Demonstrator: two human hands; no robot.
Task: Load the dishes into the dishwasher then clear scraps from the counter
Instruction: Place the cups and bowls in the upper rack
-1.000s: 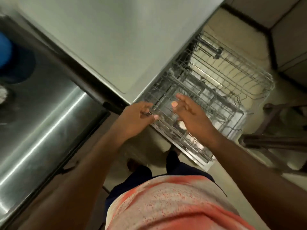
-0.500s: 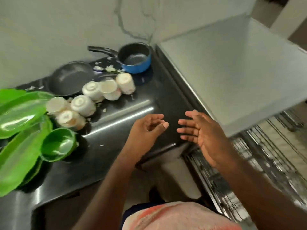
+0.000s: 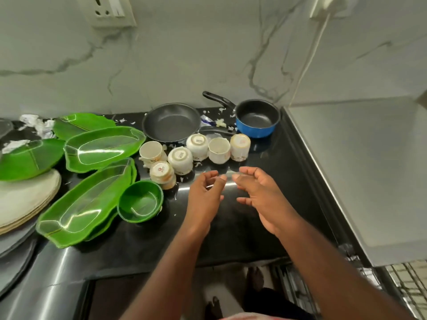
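Dishes (image 3: 180,158): spread over the black counter (image 3: 231,227), behind and to the left of both hands.
Cups (image 3: 198,144): six white ones bunched together in front of the frying pan, some showing open mouths, others stamped bases.
Leaf plates (image 3: 101,146): green and long. Nearest one running diagonally from near-left to far-right; the one behind it lying almost left to right.
Bowl (image 3: 139,202): green, upright, mouth up, touching the nearest leaf plate's right end.
Frying pan (image 3: 171,122): dark, flat on the counter by the wall, handle pointing right toward the saucepan.
Saucepan (image 3: 256,121): blue outside, upright, handle aimed back-left along the wall.
Scraps (image 3: 220,122): pale bits scattered between the two pans and around the cups.
Left hand (image 3: 203,197): above the counter just in front of the cups, fingers loosely curled, holding nothing.
Right hand (image 3: 261,192): close beside the left, fingertips nearly meeting it, fingers relaxed and bent, holding nothing.
Round plates (image 3: 23,199): pale stack at far left.
Rack (image 3: 411,280): wire, at the lower right, below the grey top (image 3: 369,169).
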